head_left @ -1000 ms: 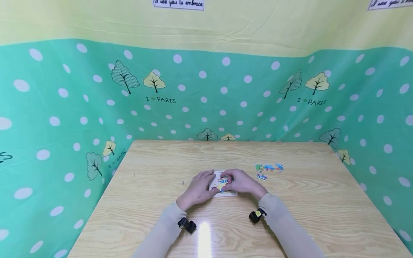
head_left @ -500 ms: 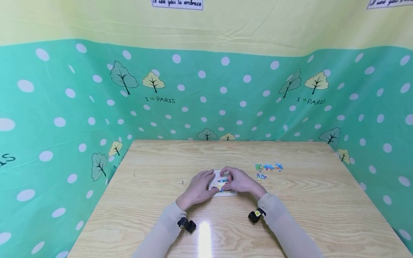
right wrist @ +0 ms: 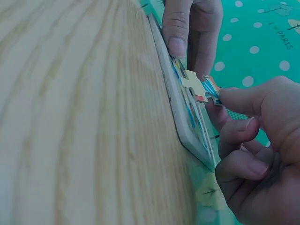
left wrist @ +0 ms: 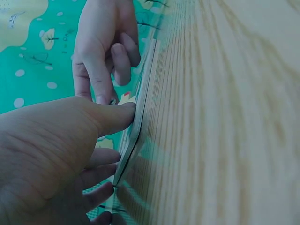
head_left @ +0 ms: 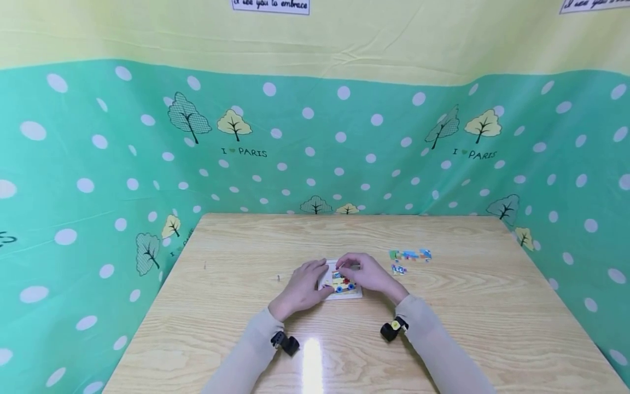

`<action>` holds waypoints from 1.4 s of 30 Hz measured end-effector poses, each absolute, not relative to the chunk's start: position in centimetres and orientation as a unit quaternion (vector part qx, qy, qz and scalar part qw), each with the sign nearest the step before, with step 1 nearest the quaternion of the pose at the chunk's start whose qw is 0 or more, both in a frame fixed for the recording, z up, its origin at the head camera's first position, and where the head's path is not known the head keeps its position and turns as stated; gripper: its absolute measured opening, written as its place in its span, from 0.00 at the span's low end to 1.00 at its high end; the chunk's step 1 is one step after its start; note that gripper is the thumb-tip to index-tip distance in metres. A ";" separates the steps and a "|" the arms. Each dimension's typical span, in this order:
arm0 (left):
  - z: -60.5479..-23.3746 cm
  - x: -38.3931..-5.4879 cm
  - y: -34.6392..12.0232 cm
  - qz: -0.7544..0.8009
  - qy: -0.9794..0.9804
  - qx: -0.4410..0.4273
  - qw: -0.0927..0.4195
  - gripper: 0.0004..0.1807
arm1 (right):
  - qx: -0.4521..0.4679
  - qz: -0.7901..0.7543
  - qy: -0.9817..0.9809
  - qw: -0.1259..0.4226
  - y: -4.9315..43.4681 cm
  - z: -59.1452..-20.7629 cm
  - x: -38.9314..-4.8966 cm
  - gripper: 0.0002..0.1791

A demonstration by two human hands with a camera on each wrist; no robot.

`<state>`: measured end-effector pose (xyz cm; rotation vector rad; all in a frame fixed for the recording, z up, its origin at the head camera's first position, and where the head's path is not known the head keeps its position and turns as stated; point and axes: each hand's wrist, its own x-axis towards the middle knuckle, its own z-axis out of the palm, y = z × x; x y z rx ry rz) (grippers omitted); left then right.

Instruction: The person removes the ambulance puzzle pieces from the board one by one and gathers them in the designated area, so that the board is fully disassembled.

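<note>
A shallow white puzzle tray (head_left: 347, 296) lies near the middle of the table, partly filled with pieces showing a yellow vehicle (head_left: 339, 284) with blue wheels. My left hand (head_left: 304, 287) rests along the tray's left side, its fingers extended, thumb pressing near the front edge. At the tray's right side, my right hand (head_left: 366, 272) pinches a jigsaw piece (right wrist: 212, 89) with blue stripes and orange between thumb and finger. Against it in the right wrist view stands a pale yellow piece (right wrist: 195, 84), tilted above the tray; whether the two are joined, I cannot tell.
Several loose jigsaw pieces (head_left: 410, 255) lie in a row to the right behind the tray, with a small cluster (head_left: 399, 270) just in front of them. A tiny object (head_left: 279, 278) lies left of my left hand. A polka-dot cloth (head_left: 315, 137) surrounds the table.
My right hand has moved slightly back and its fingertips have come off the lower part of the picture, uncovering the yellow vehicle and blue wheels. My left hand stays in place.
</note>
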<state>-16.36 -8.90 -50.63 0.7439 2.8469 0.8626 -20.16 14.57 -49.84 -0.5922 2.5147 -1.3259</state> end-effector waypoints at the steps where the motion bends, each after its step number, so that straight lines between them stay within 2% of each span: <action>1: -50.6 -16.4 -8.9 0.281 0.928 0.242 0.037 0.37 | -0.204 -0.456 0.858 0.119 14.6 -49.9 -20.2 0.10; 20: -50.8 -16.4 -8.9 0.275 0.930 0.241 0.035 0.37 | -0.167 -0.468 0.861 0.103 16.2 -49.6 -20.3 0.11; 42: -50.8 -16.3 -8.9 0.275 0.930 0.239 0.041 0.37 | -0.123 -0.457 0.877 0.084 21.6 -50.1 -20.0 0.14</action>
